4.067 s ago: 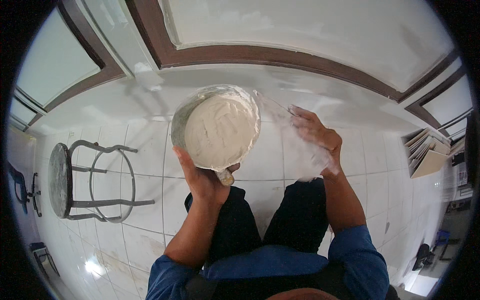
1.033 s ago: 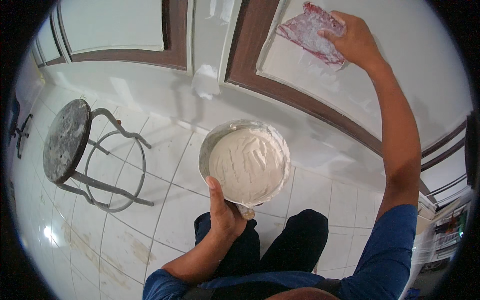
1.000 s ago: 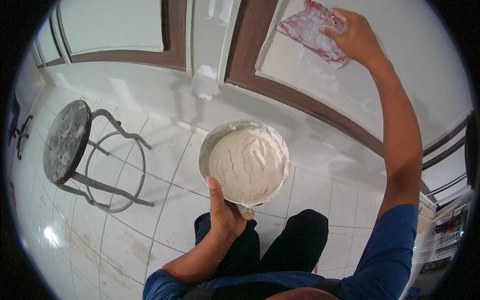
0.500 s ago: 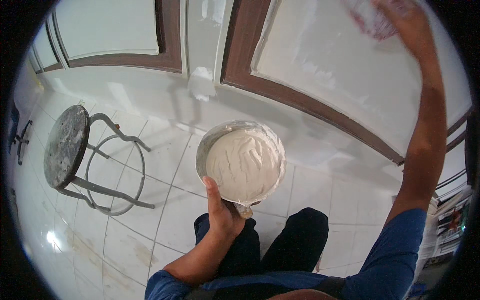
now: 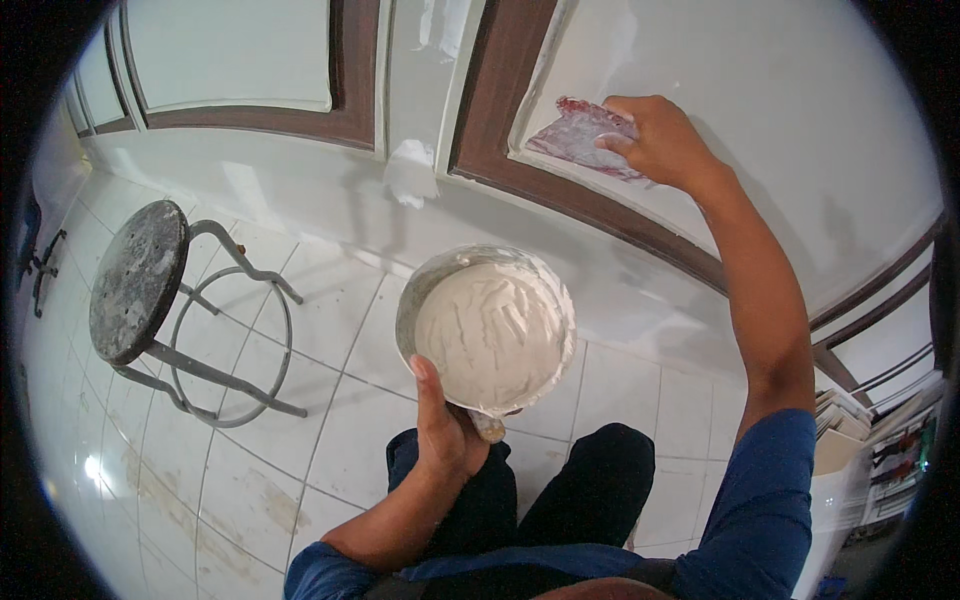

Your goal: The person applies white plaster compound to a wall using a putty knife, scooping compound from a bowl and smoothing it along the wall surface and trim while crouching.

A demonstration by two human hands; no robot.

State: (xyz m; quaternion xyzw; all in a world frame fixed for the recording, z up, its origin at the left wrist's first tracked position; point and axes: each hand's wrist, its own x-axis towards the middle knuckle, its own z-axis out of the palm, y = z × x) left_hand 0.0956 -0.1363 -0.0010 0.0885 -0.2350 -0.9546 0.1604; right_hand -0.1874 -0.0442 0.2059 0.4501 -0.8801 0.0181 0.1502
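Observation:
My left hand [image 5: 447, 435] is closed around the near side of a round metal pan [image 5: 408, 305], thumb up on its rim. A short, smeared handle [image 5: 487, 426] sticks out beside the fingers. Cream-white putty [image 5: 492, 335] fills the pan, its surface ridged. Up at the right, my right hand [image 5: 668, 140] grips a reddish flat putty spreader [image 5: 580, 138] coated with white. The spreader lies against the pale wall panel [image 5: 770, 120], near the panel's lower left corner and its brown frame [image 5: 600, 215]. My right fingertips are partly hidden behind the spreader.
A round stool [image 5: 140, 280] with a stained dark seat and grey metal legs stands on the white tiled floor [image 5: 350, 420] at left. A second brown-framed panel [image 5: 230, 55] is at upper left. A white putty patch [image 5: 410, 173] marks the wall between them. Stacked items [image 5: 840, 430] sit at far right.
My right hand has swept the spreader down and left across the panel, from the upper right to the lower left corner. The left hand still holds the pan in nearly the same place.

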